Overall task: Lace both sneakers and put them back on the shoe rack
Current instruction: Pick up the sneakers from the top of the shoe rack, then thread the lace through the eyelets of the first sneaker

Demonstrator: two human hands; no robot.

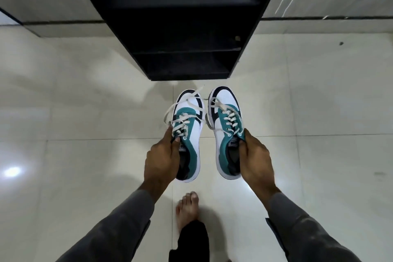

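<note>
Two white, teal and black sneakers with cream laces hang side by side above the floor, toes pointing away from me. My left hand [160, 158] grips the left sneaker [189, 125] at its collar, fingers inside the opening. My right hand [254, 156] holds the right sneaker [226, 125] the same way. Both are laced, with loose lace ends trailing over the toes. Straight ahead stands the black shoe rack [180, 27], with shelves that look bare.
Glossy white floor tiles [85, 112] spread all around. My bare foot [188, 208] and dark trouser leg are directly below the sneakers. A pale wall with a dark skirting strip [319, 20] runs behind the rack.
</note>
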